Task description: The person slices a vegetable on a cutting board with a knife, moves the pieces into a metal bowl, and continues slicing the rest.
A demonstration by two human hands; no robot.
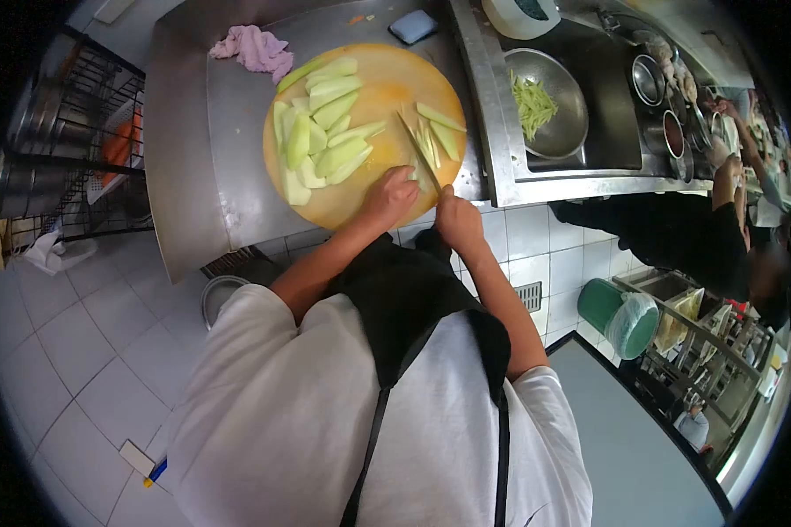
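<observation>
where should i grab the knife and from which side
Grip the knife at its handle end, probably from the person's own side: it slants across the round board with its blade pointing away, and the right hand is closed around that near end.

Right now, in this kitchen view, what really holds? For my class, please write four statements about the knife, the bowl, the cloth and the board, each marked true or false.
1. The right hand grips the knife. True.
2. The metal bowl holds pale green strips. True.
3. The pink cloth lies on the cutting board. False: the pink cloth lies on the metal counter.
4. The cutting board is square. False: the cutting board is round.
</observation>
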